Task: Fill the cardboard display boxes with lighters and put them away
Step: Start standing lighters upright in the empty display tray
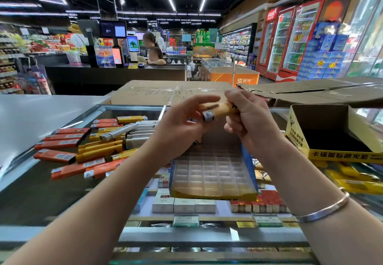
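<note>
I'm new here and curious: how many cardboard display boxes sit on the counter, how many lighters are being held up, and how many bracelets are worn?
Cardboard display boxes: 2 (blue-sided, yellow)
Lighters held up: 1
Bracelets: 1
Total: 4

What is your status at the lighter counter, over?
Right hand grips yellow lighter; left hand open, fingers at its metal end. Divider tray below holds none yet. Loose lighters piled left. Nothing blocking.
</note>
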Available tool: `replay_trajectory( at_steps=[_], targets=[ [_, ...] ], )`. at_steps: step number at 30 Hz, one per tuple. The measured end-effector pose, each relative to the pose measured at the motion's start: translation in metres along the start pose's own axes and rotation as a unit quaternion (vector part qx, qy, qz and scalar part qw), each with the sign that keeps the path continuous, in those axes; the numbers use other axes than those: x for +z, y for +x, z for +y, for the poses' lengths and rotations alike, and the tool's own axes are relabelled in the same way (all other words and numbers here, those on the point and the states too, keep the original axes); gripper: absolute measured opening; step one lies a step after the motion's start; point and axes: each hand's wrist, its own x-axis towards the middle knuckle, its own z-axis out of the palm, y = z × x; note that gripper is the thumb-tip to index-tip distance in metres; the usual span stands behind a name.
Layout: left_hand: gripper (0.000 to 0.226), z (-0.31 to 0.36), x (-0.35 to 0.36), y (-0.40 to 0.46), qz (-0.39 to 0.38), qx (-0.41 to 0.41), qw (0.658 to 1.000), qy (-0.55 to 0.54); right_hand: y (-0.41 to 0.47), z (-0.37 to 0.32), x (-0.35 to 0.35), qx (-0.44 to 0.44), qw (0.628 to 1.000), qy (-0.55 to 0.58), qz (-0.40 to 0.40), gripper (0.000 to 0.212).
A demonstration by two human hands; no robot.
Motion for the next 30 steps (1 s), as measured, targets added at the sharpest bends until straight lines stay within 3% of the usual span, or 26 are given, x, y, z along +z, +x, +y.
replay_trajectory(
  at_steps=[6,11,15,19,21,26,30],
  targets=[
    [0.038,-0.004,-0.005,0.004,-0.037,-0.11,0.975,-0.19,-0.001,-0.001,0.001,-0.083,0.995,-0.036,0.051,0.018],
    [0.029,-0.013,-0.013,0.01,0.044,-0.122,0.962,-0.241,-0.002,0.0,0.005,-0.134,0.976,-0.17,0.008,0.015],
    [0.028,-0.014,-0.013,0.011,0.092,-0.065,0.984,-0.137,-0.001,0.0,0.004,-0.157,0.952,-0.262,-0.014,0.016],
    [0.034,-0.017,-0.015,0.011,0.095,0.003,0.994,0.047,0.007,-0.002,-0.006,-0.174,0.931,-0.315,0.055,0.016],
    [0.035,-0.019,-0.015,0.01,0.071,0.023,0.992,0.102,0.011,0.0,-0.013,-0.145,0.916,-0.367,0.067,0.01],
    [0.038,-0.027,-0.015,0.007,0.014,0.062,0.971,0.23,0.016,0.01,-0.023,-0.022,0.907,-0.42,0.007,0.012],
    [0.033,-0.032,-0.015,0.006,0.045,0.055,0.96,0.271,0.018,0.013,-0.023,-0.014,0.897,-0.441,0.01,0.019]
  ],
)
